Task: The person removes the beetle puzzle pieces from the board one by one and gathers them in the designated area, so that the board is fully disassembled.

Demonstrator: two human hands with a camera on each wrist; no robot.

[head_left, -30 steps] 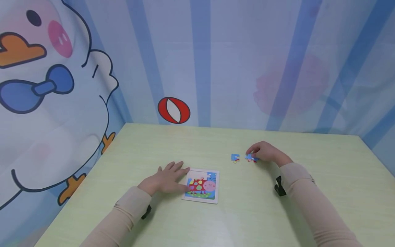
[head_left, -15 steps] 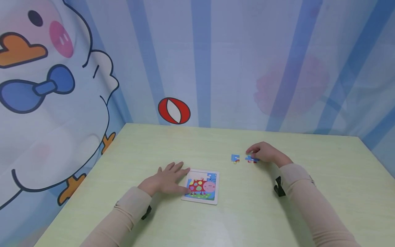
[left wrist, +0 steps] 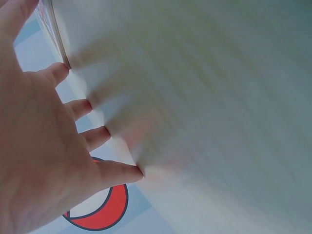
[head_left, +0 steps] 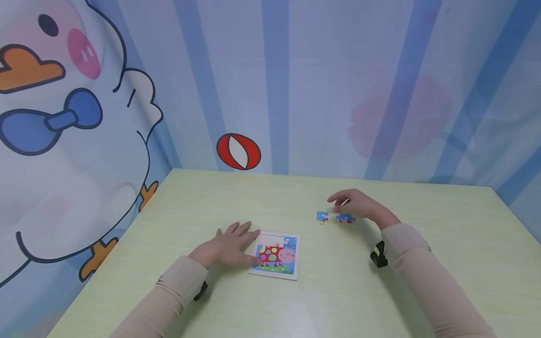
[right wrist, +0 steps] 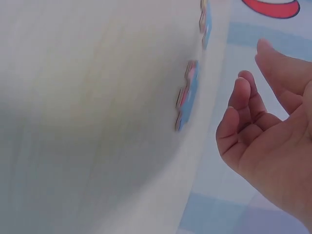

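My left hand [head_left: 228, 246] rests with fingers spread, touching the left edge of a framed jigsaw puzzle [head_left: 276, 263] that pictures a red spotted ladybug with a pink face. A pale gap shows in the puzzle's upper left. In the left wrist view the fingertips of the left hand [left wrist: 44, 131] press on the tabletop. My right hand [head_left: 357, 204] hovers over two loose jigsaw pieces, holding nothing, its fingers loosely bent. The right blue-and-red piece [head_left: 345, 218] lies just under it; the left blue piece [head_left: 322, 216] lies beside that one. Both pieces lie flat in the right wrist view.
The pale green table [head_left: 338, 300] stands against a blue striped curtain [head_left: 313, 94]. A large cartoon bird [head_left: 84, 188] is printed on the cloth at left, and a red-and-white ball [head_left: 251, 152] at the table's back edge. Each wrist wears a black camera mount [head_left: 379, 255].
My right hand has lifted off the right jigsaw piece and shifted slightly left, leaving the piece on the table. My left hand and the framed puzzle stay in place.
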